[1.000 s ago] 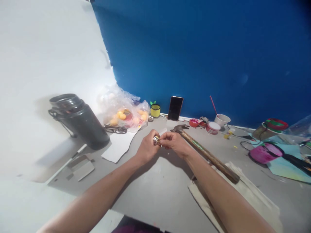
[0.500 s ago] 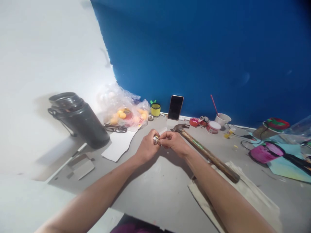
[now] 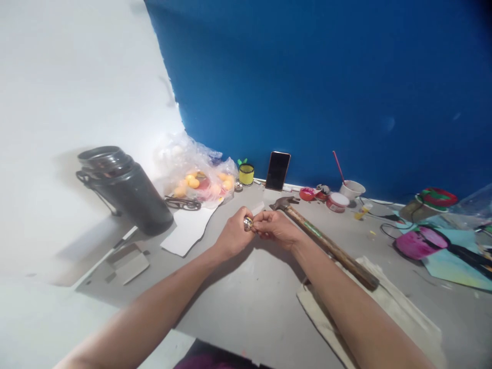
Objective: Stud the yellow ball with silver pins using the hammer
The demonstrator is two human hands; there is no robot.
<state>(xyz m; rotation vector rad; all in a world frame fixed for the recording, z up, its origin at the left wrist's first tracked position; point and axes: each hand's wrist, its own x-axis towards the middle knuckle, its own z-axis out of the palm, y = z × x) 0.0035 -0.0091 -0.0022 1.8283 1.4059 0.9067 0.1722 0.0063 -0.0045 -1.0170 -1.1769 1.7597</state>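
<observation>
Above the grey table, my left hand is closed around a small shiny silver ball-like piece, whose near face shows between thumb and fingers. Against its right side, my right hand pinches with thumb and forefinger; what lies between those fingertips is too small to make out. The two hands nearly touch each other. Just right of them lies a claw hammer with a worn wooden handle, its head pointing to the wall. A similar silver piece rests farther back beside a yellow cup.
A dark open flask stands at left, near eyeglasses and white paper. Behind are a plastic bag of orange balls and an upright phone. Rightward are a white cup, a pink container and folded cloth.
Both hands have shifted very slightly, and the right fingers have moved a little at the silver piece's side. Everything else stays in place.
</observation>
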